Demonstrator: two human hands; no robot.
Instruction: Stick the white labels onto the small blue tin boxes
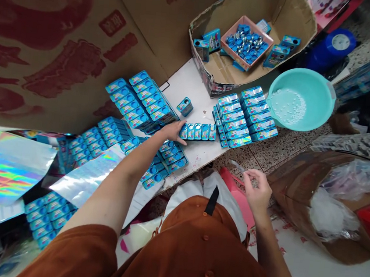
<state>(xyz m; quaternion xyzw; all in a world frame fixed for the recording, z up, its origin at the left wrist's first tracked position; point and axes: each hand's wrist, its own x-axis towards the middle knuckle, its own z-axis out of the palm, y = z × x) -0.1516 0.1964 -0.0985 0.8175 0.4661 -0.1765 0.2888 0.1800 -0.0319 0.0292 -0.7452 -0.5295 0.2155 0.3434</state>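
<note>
The left arm is stretched forward across the body, and the left hand (172, 130) is laid flat, fingers loose and not clenched, against the left end of a row of small blue boxes (199, 131). The row is lined up side by side near the front edge of the white tabletop (184, 85), roughly midway along it. The boxes are glossy turquoise with printed labels and are stood close together, touching.

The right hand (257, 192) is held back, off the front edge and close to the body, wrist bent, with thumb and fingertip pinched on a thin pale strip (237, 165); what it is cannot be told.

A single blue box (185, 106) is seen just behind the row. Stacked boxes (247, 116) are packed at the right edge, and more stacks (139, 100) are piled along the left. A teal basin (322, 89) with white beads (287, 106) is set beyond the right edge. At the far corner an open cardboard carton (311, 24) is found, holding a pink tray (231, 31). A holographic sheet (3, 168) is spread at the far left.
</note>
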